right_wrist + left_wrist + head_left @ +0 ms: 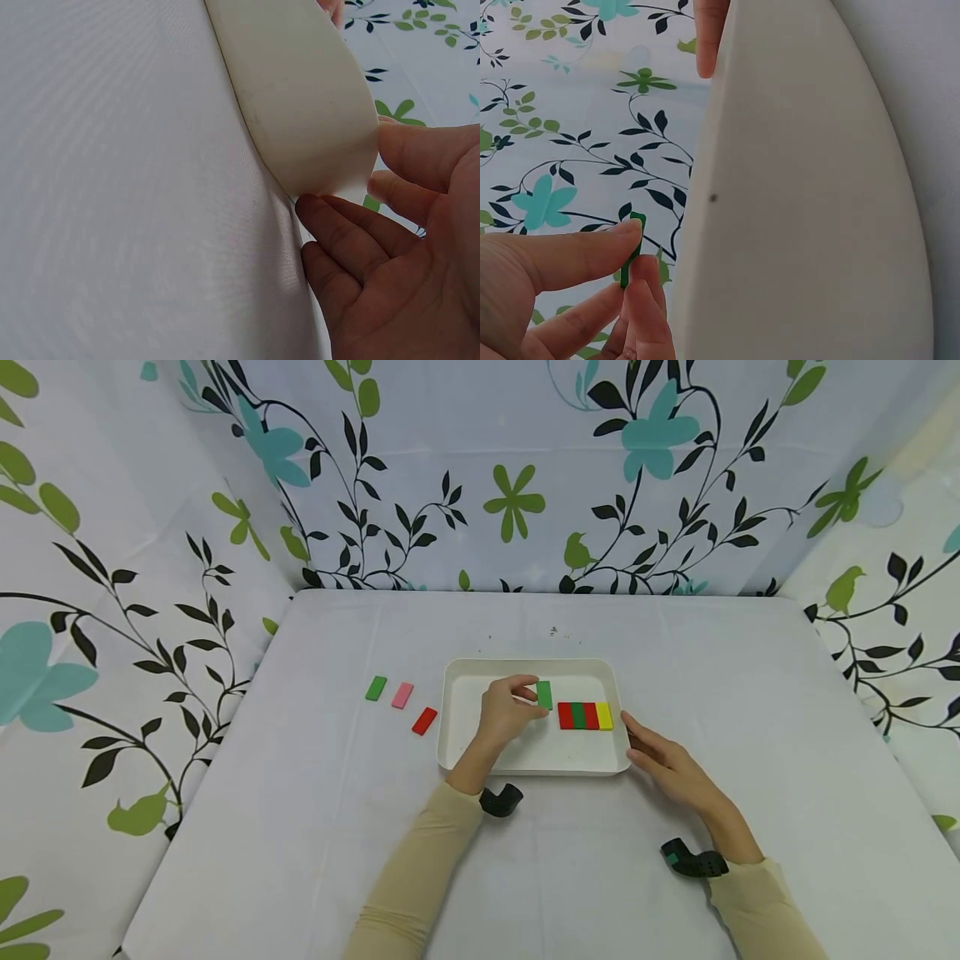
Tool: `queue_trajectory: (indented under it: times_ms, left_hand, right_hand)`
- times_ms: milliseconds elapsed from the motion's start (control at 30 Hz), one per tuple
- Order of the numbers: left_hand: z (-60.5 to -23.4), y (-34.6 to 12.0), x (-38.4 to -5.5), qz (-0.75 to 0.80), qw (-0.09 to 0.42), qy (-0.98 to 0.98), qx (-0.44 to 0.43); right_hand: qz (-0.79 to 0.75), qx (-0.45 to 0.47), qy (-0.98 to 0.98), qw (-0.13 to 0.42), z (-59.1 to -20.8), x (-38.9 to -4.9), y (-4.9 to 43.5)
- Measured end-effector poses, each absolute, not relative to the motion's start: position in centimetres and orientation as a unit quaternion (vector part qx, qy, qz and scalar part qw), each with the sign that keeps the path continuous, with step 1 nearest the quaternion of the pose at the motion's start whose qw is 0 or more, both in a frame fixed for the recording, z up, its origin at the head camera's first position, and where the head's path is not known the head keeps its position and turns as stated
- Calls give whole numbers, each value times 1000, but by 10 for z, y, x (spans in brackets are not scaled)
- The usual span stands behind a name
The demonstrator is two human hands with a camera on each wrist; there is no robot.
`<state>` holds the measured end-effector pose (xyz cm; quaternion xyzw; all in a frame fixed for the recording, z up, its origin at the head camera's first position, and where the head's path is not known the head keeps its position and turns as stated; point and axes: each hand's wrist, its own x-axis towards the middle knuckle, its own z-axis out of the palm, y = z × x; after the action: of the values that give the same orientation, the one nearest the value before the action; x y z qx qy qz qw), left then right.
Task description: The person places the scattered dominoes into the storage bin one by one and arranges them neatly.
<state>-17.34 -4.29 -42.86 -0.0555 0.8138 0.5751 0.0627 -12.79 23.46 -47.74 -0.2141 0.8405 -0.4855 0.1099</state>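
Observation:
My left hand (506,714) is over the middle of the white tray (495,763), pinching a green tile (544,695) between thumb and fingertips. That tile (635,251) shows edge-on in the left wrist view. Just below and right of it, a row of flat tiles lies side by side in the tray: a red tile (565,716), a green tile (578,716), another red tile (591,716) and a yellow tile (604,716). My right hand (671,770) touches the tray's right end; in the right wrist view its fairly straight fingers (341,232) rest against the outer wall.
Left of the tray, a green tile (376,688), a pink tile (402,696) and a red tile (424,721) lie apart on the white-covered table (360,843). Patterned cloth (450,460) hangs behind and at both sides.

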Motion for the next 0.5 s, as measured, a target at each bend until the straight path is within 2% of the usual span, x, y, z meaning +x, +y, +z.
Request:
queue_trajectory:
  times_ms: [500]
  left_hand:
    - [-452,-24,-176,510,68,854,-76]
  right_hand:
    - [-489,-213,839,110,-477,-127,234]
